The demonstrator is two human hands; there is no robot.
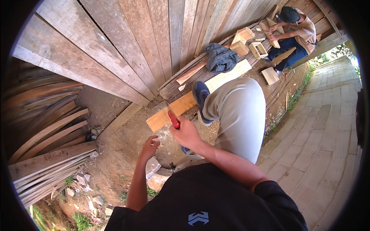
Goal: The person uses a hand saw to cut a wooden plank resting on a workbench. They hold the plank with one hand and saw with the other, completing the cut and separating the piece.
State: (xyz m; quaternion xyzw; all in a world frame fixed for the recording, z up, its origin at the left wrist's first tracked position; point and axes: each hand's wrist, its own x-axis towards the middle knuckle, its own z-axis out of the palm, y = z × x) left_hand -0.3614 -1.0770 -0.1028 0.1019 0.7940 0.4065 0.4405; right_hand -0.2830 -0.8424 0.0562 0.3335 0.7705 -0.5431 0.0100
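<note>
My right hand (185, 133) is closed around the red handle of a handsaw (174, 119). The thin blade shows nearly edge-on and lies across a pale wooden board (184, 104), close to the board's near-left end. My left hand (150, 148) is held just below that end, apart from the wood, with its fingers loosely bent and nothing in them. My shoe (200, 96) presses on the board from above, knee raised. Farther up, the board rests along a low plank bench (173, 92).
A dark crumpled cloth (221, 57), a wooden box (258, 50) and wood blocks (239, 47) lie along the bench. A co-worker (296, 30) sits at its far end, handling wood. Stacked planks (50, 161) stand left; stones (83, 180) litter the ground; a paved path (316, 134) runs right.
</note>
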